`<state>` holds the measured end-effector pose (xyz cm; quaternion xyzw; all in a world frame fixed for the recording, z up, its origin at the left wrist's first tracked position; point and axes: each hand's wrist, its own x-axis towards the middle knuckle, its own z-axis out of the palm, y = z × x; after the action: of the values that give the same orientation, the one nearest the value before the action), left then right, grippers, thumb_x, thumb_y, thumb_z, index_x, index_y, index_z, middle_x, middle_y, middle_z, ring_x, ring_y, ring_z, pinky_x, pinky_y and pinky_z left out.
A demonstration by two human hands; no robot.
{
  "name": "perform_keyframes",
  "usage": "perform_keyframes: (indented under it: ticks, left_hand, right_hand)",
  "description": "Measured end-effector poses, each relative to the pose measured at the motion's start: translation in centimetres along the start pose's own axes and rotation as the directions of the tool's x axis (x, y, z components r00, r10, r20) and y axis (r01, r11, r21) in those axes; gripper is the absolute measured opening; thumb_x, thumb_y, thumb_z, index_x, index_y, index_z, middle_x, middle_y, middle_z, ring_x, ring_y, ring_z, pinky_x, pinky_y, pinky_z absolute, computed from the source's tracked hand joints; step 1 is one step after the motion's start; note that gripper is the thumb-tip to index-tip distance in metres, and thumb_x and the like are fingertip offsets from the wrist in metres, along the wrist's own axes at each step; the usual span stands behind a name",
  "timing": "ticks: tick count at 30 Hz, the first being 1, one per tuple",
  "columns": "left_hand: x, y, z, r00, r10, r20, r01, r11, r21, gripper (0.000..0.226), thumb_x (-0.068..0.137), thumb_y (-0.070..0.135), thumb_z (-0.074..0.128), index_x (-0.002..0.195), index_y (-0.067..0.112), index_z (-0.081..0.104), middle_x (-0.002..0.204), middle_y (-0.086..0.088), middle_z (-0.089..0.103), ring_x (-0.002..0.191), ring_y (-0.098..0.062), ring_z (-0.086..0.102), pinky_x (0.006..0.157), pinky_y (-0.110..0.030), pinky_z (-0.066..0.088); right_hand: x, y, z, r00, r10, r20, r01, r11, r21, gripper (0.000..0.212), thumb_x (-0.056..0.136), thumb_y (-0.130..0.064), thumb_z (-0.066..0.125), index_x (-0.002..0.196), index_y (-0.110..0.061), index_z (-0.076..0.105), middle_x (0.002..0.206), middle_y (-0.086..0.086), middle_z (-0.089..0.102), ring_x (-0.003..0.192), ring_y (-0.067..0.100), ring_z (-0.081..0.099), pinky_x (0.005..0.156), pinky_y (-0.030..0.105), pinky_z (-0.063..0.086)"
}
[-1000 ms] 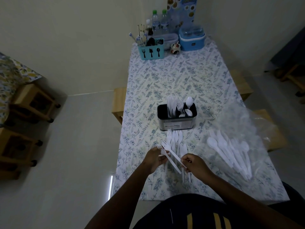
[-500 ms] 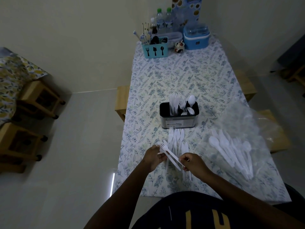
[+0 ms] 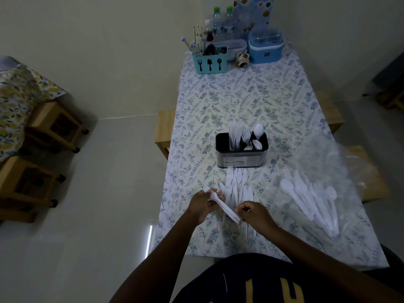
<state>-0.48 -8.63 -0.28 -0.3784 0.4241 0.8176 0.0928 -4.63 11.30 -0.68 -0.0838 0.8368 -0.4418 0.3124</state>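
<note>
Two hands are sharing one plastic utensil (image 3: pixel 227 209) over the table (image 3: pixel 196 248): our left hand (image 3: pixel 202 205) is gripping its head, our right hand (image 3: pixel 254 213) is pinching its handle, probably steadying it for the black caddy (image 3: pixel 240 159).

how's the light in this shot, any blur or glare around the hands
Head view: dim, bluish light throughout; the white plastic cutlery gripped between left hand and right hand is smeared by motion blur; a bright glare streak lies on the glossy pale floor; the wide-angle lens makes the floral-cloth table taper sharply away.
</note>
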Motion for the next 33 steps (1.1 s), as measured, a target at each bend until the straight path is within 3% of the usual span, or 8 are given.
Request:
perform_keyframes:
  ticks: [4, 9, 13, 18, 21, 25, 28, 33]
  left_hand:
    - [0.7, 0.4, -1.1, 0.999, 0.011, -0.041, -0.01, 1.0, 0.012, 0.023, 0.099, 0.017, 0.043, 0.105, -0.001, 0.056, 0.105, -0.022, 0.064, 0.096, -0.036, 0.065, 0.083, -0.044, 0.054]
    - [0.8, 0.9, -1.8, 0.998, 0.035, -0.055, -0.032, 0.998, 0.046, 0.019, 0.1, 0.012, 0.04, 0.096, 0.003, 0.056, 0.095, -0.019, 0.062, 0.092, -0.035, 0.063, 0.089, -0.049, 0.049]
    - [0.9, 1.1, -2.6, 0.998, 0.032, -0.049, -0.031, 0.999, 0.021, 0.018, 0.101, 0.01, 0.038, 0.095, 0.004, 0.054, 0.087, -0.016, 0.056, 0.086, -0.032, 0.06, 0.09, -0.048, 0.048]
    - [1.2, 1.3, -3.8, 0.999, 0.019, -0.026, -0.018, 0.999, 0.033, 0.012, 0.1, 0.007, 0.039, 0.098, 0.004, 0.051, 0.084, -0.013, 0.053, 0.08, -0.026, 0.055, 0.093, -0.048, 0.048]
    - [1.2, 1.6, -4.2, 1.0, 0.008, -0.01, -0.008, 0.999, 0.047, 0.01, 0.1, 0.007, 0.041, 0.1, 0.004, 0.05, 0.085, -0.012, 0.055, 0.079, -0.024, 0.056, 0.088, -0.045, 0.05]
    - [1.1, 1.8, -4.6, 0.999, -0.016, 0.033, 0.014, 0.998, 0.058, 0.015, 0.099, 0.008, 0.04, 0.09, 0.008, 0.052, 0.084, -0.009, 0.055, 0.077, -0.022, 0.056, 0.084, -0.04, 0.05]
    - [1.3, 1.8, -4.7, 0.999, -0.024, 0.031, 0.022, 0.997, 0.067, 0.014, 0.099, 0.006, 0.04, 0.091, 0.007, 0.05, 0.082, -0.009, 0.054, 0.076, -0.022, 0.055, 0.084, -0.04, 0.05]
    - [1.3, 1.9, -4.5, 0.998, -0.059, 0.029, 0.058, 0.998, 0.022, 0.013, 0.1, 0.008, 0.041, 0.093, 0.005, 0.053, 0.079, -0.008, 0.052, 0.074, -0.021, 0.052, 0.081, -0.037, 0.051]
  right_hand:
    - [1.1, 0.6, 0.5, 0.997, 0.024, -0.067, -0.032, 0.991, -0.131, 0.01, 0.085, -0.014, 0.062, 0.077, -0.013, 0.067, 0.077, -0.003, 0.066, 0.071, 0.008, 0.058, 0.06, 0.019, 0.041]
    - [2.2, 0.5, 2.8, 0.997, 0.029, -0.069, -0.043, 0.975, -0.216, 0.014, 0.081, -0.021, 0.067, 0.071, -0.012, 0.064, 0.072, -0.001, 0.067, 0.067, 0.011, 0.062, 0.063, 0.03, 0.052]
    - [3.2, -0.5, 4.5, 0.995, 0.009, -0.103, -0.044, 0.94, -0.338, 0.033, 0.08, -0.037, 0.069, 0.063, -0.02, 0.047, 0.063, -0.004, 0.051, 0.059, 0.013, 0.051, 0.046, 0.024, 0.029]
    - [3.6, -1.0, 5.7, 0.988, 0.008, -0.153, -0.082, 0.868, -0.489, 0.028, 0.08, -0.04, 0.066, 0.083, -0.015, 0.052, 0.077, -0.002, 0.052, 0.073, 0.016, 0.054, 0.058, 0.026, 0.038]
    - [3.5, -1.4, 5.8, 0.982, 0.041, -0.182, -0.121, 0.884, -0.451, 0.022, 0.081, -0.026, 0.066, 0.079, -0.013, 0.049, 0.071, -0.002, 0.047, 0.072, 0.017, 0.052, 0.055, 0.022, 0.033]
    - [3.2, -1.5, 6.0, 0.969, 0.063, -0.237, -0.156, 0.905, -0.395, 0.031, 0.082, -0.013, 0.06, 0.062, -0.014, 0.037, 0.061, -0.003, 0.04, 0.066, 0.019, 0.052, 0.044, 0.017, 0.021]
    - [2.9, -1.6, 5.7, 0.956, 0.068, -0.287, -0.157, 0.94, -0.301, 0.014, 0.087, -0.014, 0.062, 0.075, -0.008, 0.056, 0.072, 0.004, 0.055, 0.071, 0.017, 0.054, 0.054, 0.021, 0.032]
    - [1.7, -1.6, 4.1, 0.966, 0.09, -0.242, -0.09, 0.996, 0.012, 0.012, 0.088, -0.023, 0.065, 0.093, -0.012, 0.066, 0.083, -0.003, 0.063, 0.079, 0.012, 0.059, 0.067, 0.02, 0.042]
